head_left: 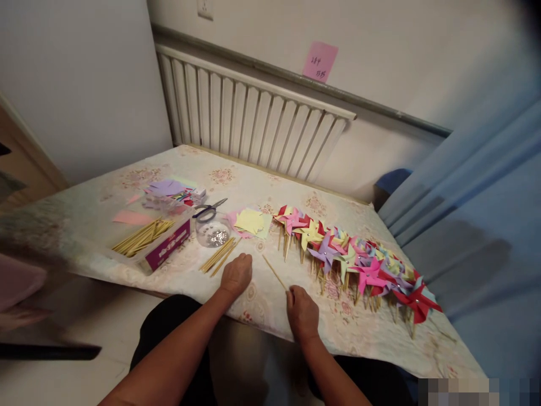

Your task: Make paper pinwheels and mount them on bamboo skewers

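My right hand is closed on one end of a thin wooden stick, which points away to the upper left over the table. My left hand is curled shut above the cloth; whatever its fingers hold, if anything, is hidden. Just left of it lies a small bundle of loose sticks. Behind that, a clear round dish holds small shiny metal pieces. Yellow and pink paper pieces are stacked beside the dish. To the right, many paper pinwheels on sticks lie in rows.
A purple-sided box of sticks stands at the left, with scissors and a container of coloured paper behind it. A radiator runs along the wall. A blue curtain hangs at the right. Another person's hand shows far left.
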A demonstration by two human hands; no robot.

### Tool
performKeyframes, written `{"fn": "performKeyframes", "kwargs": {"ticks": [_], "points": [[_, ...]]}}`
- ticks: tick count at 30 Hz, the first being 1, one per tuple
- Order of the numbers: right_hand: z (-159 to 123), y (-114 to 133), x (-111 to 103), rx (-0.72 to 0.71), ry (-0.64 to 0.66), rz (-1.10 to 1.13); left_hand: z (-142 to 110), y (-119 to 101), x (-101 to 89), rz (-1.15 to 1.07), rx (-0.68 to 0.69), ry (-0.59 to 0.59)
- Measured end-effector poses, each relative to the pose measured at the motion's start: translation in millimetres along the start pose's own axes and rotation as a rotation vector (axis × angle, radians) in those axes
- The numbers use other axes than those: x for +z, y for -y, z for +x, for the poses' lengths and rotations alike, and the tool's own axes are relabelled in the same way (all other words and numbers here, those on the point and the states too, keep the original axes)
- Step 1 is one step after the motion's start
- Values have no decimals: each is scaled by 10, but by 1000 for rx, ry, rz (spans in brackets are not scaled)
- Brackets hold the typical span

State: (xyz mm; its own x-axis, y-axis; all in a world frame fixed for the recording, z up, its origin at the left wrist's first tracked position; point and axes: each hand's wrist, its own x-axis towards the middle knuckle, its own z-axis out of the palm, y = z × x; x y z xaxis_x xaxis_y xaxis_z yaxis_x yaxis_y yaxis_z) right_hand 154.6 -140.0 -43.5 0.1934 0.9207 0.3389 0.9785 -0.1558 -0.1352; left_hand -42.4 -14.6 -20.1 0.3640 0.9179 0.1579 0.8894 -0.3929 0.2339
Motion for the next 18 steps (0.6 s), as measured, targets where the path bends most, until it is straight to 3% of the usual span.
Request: {"fn": "performKeyframes", "kwargs": {"ticks": [8, 18], "points": [[81, 63, 115, 16, -47, 28, 249, 35, 71, -62, 10, -27], [359, 285, 177, 54, 2, 66, 385, -63, 89, -180, -51, 0]]}}
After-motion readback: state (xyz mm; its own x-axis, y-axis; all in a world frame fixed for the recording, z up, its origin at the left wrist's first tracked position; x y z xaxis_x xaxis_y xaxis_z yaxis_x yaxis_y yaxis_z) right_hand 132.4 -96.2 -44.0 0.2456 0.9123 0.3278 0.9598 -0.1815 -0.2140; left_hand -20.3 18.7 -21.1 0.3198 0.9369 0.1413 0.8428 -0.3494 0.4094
